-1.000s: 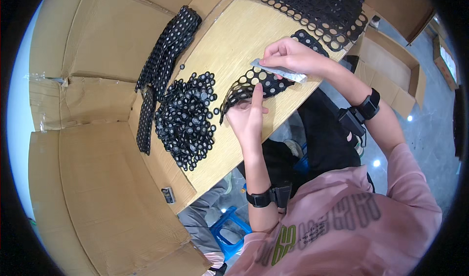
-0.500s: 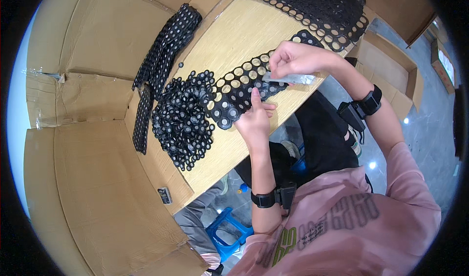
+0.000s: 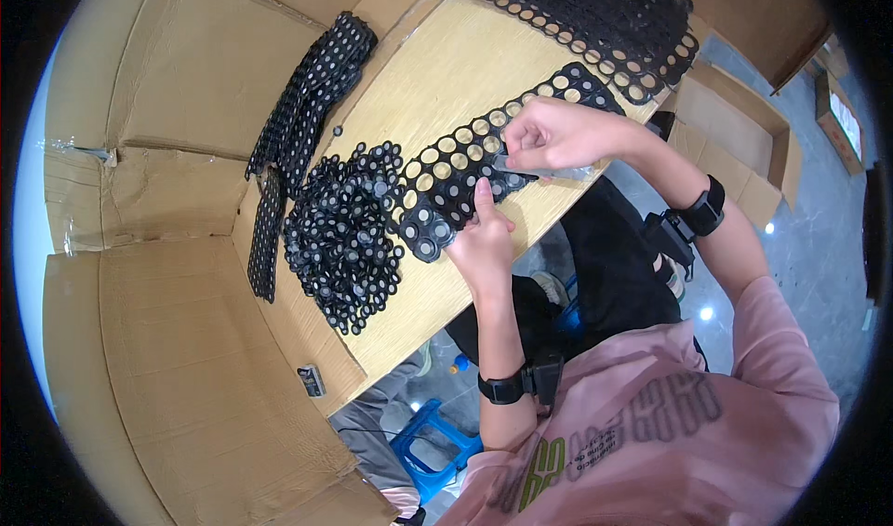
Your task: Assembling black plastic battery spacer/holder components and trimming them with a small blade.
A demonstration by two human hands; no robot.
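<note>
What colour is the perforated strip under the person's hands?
Black, with round holes in rows; the perforated strip shows best in the head view, on the pale wooden table.

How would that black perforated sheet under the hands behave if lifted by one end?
Probably floppy: the perforated sheet is thin and mostly holes. Likely light too. The left hand pins it while the right hand works, so it may slide on the smooth wooden table.

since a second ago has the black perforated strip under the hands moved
Yes. The black perforated strip slid left along the wooden table, its end now touching the pile of black rings.
</note>
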